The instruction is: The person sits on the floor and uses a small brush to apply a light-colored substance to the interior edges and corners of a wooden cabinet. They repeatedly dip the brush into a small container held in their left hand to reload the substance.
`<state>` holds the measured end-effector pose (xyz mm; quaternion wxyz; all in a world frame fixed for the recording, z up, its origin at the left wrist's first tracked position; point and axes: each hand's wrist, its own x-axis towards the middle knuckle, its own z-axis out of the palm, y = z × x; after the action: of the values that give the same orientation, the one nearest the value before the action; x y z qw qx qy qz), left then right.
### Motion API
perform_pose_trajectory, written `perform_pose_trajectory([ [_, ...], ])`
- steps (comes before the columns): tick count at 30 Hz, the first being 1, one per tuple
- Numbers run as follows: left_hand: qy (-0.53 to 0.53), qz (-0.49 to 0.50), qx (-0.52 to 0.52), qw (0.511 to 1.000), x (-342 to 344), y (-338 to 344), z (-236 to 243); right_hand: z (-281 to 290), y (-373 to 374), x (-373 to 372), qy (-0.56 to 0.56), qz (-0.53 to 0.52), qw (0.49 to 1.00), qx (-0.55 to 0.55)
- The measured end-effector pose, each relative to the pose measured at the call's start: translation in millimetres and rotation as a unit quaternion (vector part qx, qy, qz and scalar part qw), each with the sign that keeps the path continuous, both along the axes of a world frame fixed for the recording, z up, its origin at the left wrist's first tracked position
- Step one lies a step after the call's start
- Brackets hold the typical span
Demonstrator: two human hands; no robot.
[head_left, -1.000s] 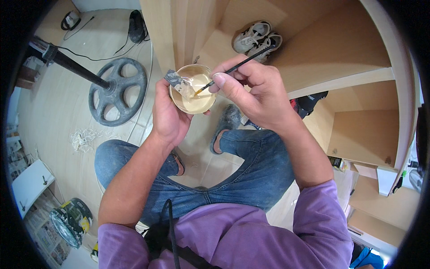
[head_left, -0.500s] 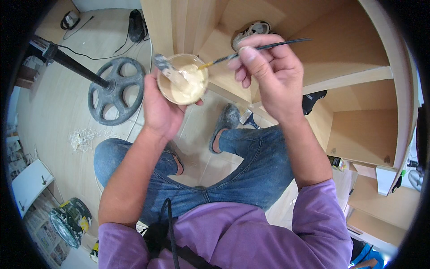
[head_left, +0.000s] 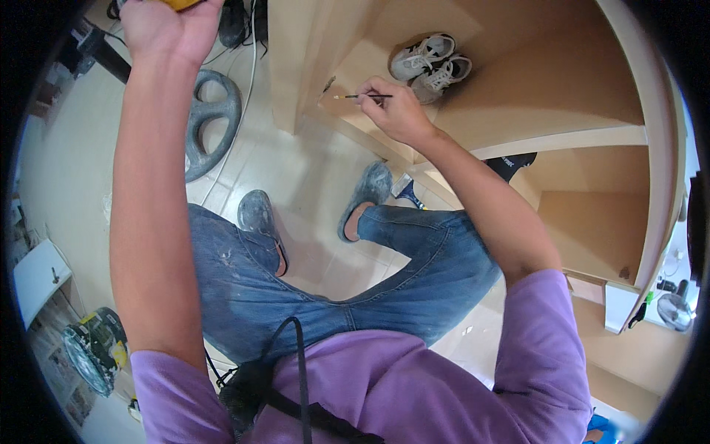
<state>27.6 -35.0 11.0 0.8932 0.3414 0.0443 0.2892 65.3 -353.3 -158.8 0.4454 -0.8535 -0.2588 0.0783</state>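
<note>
My right hand point(head_left: 396, 112) pinches a thin paintbrush point(head_left: 377, 96) with a dark handle. Its pale tip points left, close to a dark chipped mark point(head_left: 328, 86) on the inner wall of the wooden cabinet point(head_left: 532, 81). I cannot tell whether the tip touches the wood. At the upper left, my left hand point(head_left: 170, 33) is raised with its fingers curled round a yellow thing point(head_left: 182, 3) with a dark edge. The top of the picture cuts that thing off, so its kind is unclear. A pair of white-and-dark sneakers point(head_left: 429, 65) stands inside the cabinet, just beyond the right hand.
A grey spoked stand base point(head_left: 214, 122) is partly behind my left forearm, beside a white cable point(head_left: 240, 122). My feet in grey clogs point(head_left: 372, 191) rest on the tiled floor. A paint bucket point(head_left: 96, 348) stands at the lower left. The cabinet's divider point(head_left: 573, 139) crosses at right.
My left hand has gone up and left to the picture's edge; the clear cup of cream paste is out of sight. My right hand has moved left and down with the brush, toward the cabinet wall.
</note>
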Motion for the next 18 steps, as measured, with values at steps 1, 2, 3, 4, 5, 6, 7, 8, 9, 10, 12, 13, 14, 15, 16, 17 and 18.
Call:
perform_pose_trajectory([
  [1, 0.001, -0.012, 0.0, 1.0, 2, 3, -2, -12, 7, 5, -0.028, -0.008, 0.999, -0.027],
  [2, 0.001, -0.006, -0.008, 1.0, 3, 3, -9, -25, 12, 8, -0.057, -0.016, 0.997, -0.053],
  [3, 0.002, 0.0, -0.016, 1.0, 2, -3, -16, -41, 18, 5, -0.062, -0.053, 0.996, -0.024],
  [4, 0.004, 0.007, -0.024, 1.0, 1, -6, -21, -57, 26, 1, -0.068, -0.089, 0.994, 0.007],
  [5, 0.007, -0.011, -0.021, 1.0, 1, -6, -27, -72, 32, -2, -0.074, -0.125, 0.989, 0.037],
  [6, 0.004, -0.01, -0.012, 1.0, 3, -6, -28, -85, 39, -5, -0.063, -0.157, 0.984, 0.048],
  [7, 0.0, -0.012, -0.002, 1.0, 4, -5, -27, -96, 45, -10, -0.052, -0.191, 0.978, 0.058],
  [8, -0.003, -0.015, 0.008, 1.0, 6, -4, -25, -106, 50, -13, -0.042, -0.226, 0.971, 0.068],
  [9, -0.006, -0.019, 0.017, 1.0, 8, -2, -26, -115, 52, -16, -0.033, -0.232, 0.969, 0.074],
  [10, -0.009, -0.022, 0.026, 0.999, 9, 1, -26, -124, 53, -16, -0.025, -0.238, 0.968, 0.08],
  [12, -0.007, -0.022, 0.029, 0.999, 11, 2, -28, -141, 55, -14, -0.018, -0.249, 0.965, 0.084],
  [13, -0.001, -0.018, 0.022, 1.0, 11, 0, -29, -148, 55, -13, -0.02, -0.255, 0.963, 0.081],
  [14, 0.005, -0.013, 0.015, 1.0, 12, -1, -31, -154, 54, -12, -0.022, -0.26, 0.962, 0.078],
  [15, -0.048, -0.063, 0.028, 0.997, 10, 7, -36, -156, 56, -13, -0.015, -0.261, 0.963, 0.068],
  [16, -0.096, -0.115, 0.041, 0.988, 9, 14, -40, -158, 56, -14, -0.008, -0.261, 0.963, 0.058],
  [17, -0.088, -0.101, 0.044, 0.99, 13, 17, -44, -160, 57, -15, -0.001, -0.262, 0.964, 0.047],
  [18, -0.09, -0.102, 0.048, 0.99, 12, 16, -44, -164, 59, -16, -0.003, -0.264, 0.963, 0.048],
])
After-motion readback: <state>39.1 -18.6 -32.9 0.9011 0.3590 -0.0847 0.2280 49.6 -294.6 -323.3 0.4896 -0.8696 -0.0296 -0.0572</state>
